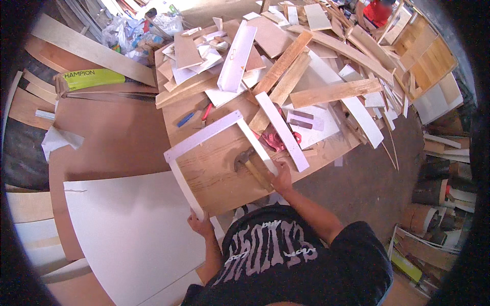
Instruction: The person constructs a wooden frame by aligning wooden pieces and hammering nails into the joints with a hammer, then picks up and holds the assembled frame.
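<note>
A three-sided frame of white-painted wooden strips is held over the near end of the wooden worktable, its open side toward me. Gripping the near end of its left strip is my left hand, fingers closed. My right hand is closed around the near end of the right strip. A claw hammer lies on the tabletop, seen through the frame, its handle end close to my right hand. Beyond the frame lie a red-handled tool and a blue-handled tool.
Loose boards and offcuts are heaped over the table's far part. A white strip lies right of the frame, by a tangled red item. At left is a large white panel. A person in red is at the far right.
</note>
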The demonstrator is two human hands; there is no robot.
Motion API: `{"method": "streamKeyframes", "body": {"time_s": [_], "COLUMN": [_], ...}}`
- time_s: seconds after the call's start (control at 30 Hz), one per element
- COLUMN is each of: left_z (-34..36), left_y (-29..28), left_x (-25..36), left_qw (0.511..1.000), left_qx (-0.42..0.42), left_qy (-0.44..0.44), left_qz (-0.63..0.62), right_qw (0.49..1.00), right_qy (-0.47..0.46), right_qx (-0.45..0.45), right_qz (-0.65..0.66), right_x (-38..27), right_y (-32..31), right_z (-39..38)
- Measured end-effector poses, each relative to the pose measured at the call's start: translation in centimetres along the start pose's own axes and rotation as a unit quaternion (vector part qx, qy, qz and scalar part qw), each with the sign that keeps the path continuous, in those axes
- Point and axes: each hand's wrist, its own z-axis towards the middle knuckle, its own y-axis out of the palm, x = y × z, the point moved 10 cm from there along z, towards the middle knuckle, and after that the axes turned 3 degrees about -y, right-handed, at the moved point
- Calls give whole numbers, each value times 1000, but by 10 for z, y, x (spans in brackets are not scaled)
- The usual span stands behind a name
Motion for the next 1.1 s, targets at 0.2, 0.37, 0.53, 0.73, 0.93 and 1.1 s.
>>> {"method": "streamKeyframes", "body": {"time_s": [0.2, 0.37, 0.53, 0.73, 0.93, 1.1], "left_z": [-7, 3, 15, 37, 37, 37], "left_y": [1, 17, 43, 64, 77, 82], "left_x": [-12, -3, 14, 38, 36, 28], "left_qw": [1000, 996, 998, 994, 994, 989], "left_qx": [-19, -69, -58, -70, -60, -30], "left_qy": [-1, -26, 33, 49, 87, 148], "left_qz": [-6, -42, 5, -73, 1, 8], "right_qw": [1000, 995, 989, 984, 980, 987], "right_qy": [-22, -50, -45, 39, 90, 67], "right_qx": [2, 62, 102, 109, 91, 43], "right_qz": [-20, -66, -93, -137, -154, -140], "right_x": [-14, -4, 15, 25, 22, 13], "right_y": [1, 9, 7, 3, -2, -13], "right_z": [-2, 0, 18, 31, 30, 31]}}
